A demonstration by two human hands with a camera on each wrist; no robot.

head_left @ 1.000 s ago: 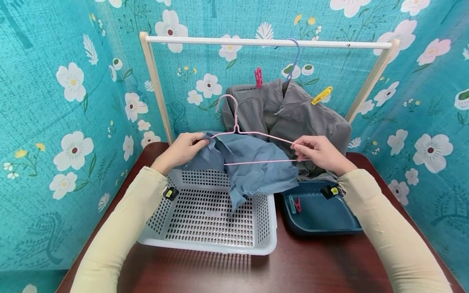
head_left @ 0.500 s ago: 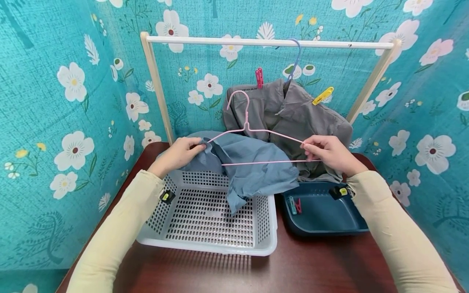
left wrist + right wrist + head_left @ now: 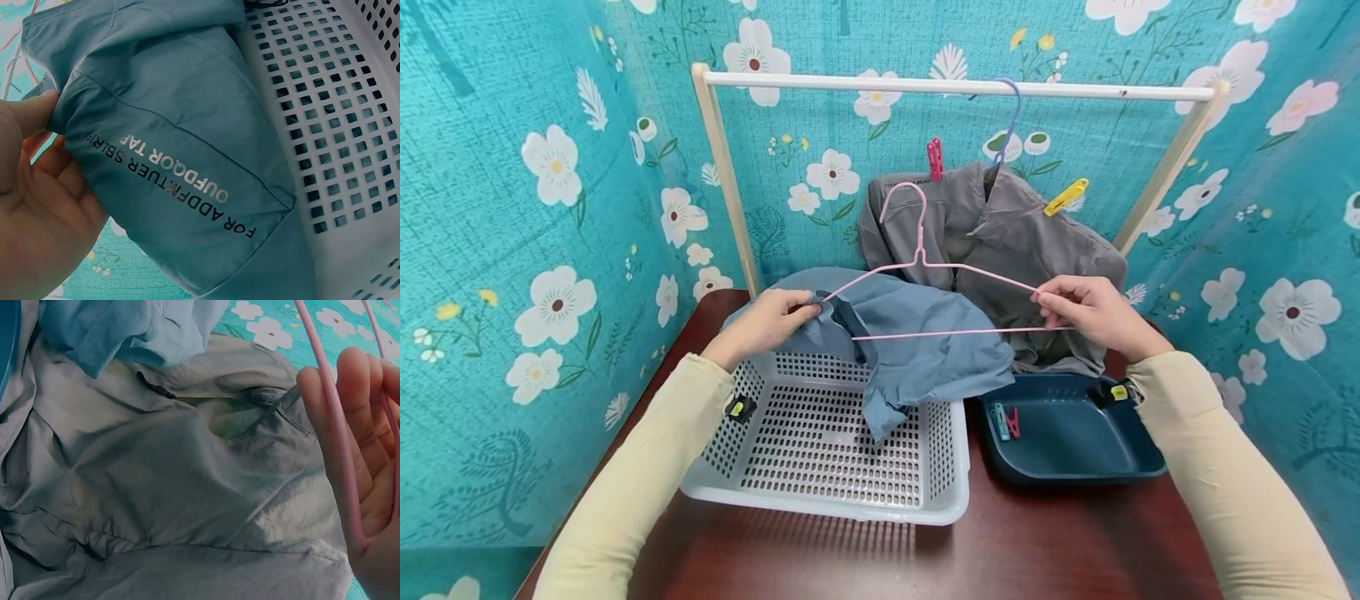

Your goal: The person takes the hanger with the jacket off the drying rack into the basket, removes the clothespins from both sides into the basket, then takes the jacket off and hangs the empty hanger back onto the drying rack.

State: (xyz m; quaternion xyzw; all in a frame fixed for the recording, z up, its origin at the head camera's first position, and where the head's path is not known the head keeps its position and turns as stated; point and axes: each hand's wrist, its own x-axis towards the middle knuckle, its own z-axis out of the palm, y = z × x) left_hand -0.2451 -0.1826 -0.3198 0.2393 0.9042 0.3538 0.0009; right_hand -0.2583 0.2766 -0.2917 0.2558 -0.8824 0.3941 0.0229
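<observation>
A pink clothes hanger (image 3: 920,255) stands hook up in the middle of the head view. My right hand (image 3: 1094,313) pinches its right arm between thumb and fingers, and its loop runs across the palm in the right wrist view. My left hand (image 3: 766,323) pinches the edge of a blue garment (image 3: 917,367) between thumb and fingers. The hanger's left end goes into an opening of this garment, out of sight. Printed lettering shows on the blue cloth (image 3: 187,137) in the left wrist view. The garment drapes over the back of a white basket (image 3: 827,508).
Behind, a grey jacket (image 3: 1037,242) hangs by a blue hanger (image 3: 1017,117) from a white rod (image 3: 850,82). A pink clothespin (image 3: 935,158) and a yellow one (image 3: 1066,197) grip it. A dark blue basin (image 3: 1082,442) at right holds a teal clothespin (image 3: 1000,422) and a pink one.
My right hand has moved to the right, carrying the pink hanger with it. My left hand has shifted slightly left and down, still pinching the blue garment.
</observation>
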